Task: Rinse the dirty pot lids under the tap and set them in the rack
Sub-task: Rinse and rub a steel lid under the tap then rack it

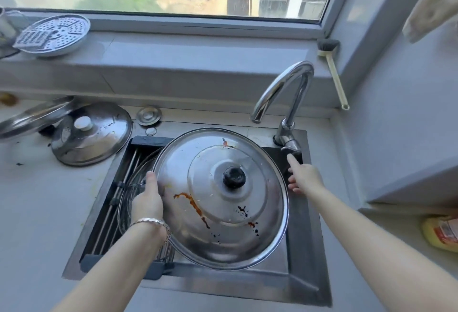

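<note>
A large steel pot lid [220, 202] with a black knob and brown and black stains hangs tilted over the sink [304, 257]. My left hand [147, 197] grips its left rim. My right hand [303, 175] is held out with straight fingers, the index fingertip just below the tap's lever [291, 144]. The chrome tap [285, 91] arches over the sink's back right corner, and no water is seen running. A roll-up rack [116, 200] spans the sink's left part, with a glass lid [126, 202] lying on it. Two more steel lids, one with a white knob [91, 133] and one farther left [34, 118], lie on the counter.
A perforated steamer plate [53, 35] leans on the windowsill at the left. A brush [334, 74] stands against the window corner at the right. A small sink plug [149, 115] lies behind the sink. A yellow bottle [441, 235] lies on the right counter.
</note>
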Action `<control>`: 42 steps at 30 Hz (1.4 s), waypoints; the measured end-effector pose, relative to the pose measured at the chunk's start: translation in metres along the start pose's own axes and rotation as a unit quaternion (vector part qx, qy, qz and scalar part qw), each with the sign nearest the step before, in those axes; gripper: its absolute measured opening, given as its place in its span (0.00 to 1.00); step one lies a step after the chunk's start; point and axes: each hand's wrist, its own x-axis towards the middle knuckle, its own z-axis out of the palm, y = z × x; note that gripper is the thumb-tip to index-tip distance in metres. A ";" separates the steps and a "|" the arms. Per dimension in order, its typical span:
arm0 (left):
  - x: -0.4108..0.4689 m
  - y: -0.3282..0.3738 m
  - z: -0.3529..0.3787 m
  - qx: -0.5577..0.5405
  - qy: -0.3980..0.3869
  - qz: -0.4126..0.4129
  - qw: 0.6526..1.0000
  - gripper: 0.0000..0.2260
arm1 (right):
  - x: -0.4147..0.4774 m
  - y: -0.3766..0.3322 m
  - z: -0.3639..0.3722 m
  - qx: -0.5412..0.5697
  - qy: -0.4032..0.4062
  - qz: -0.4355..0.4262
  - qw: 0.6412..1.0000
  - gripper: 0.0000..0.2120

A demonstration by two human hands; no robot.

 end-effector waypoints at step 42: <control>-0.018 0.007 0.041 0.095 -0.089 0.143 0.981 0.27 | -0.068 -0.035 0.101 -0.364 -0.097 -0.292 0.879 0.37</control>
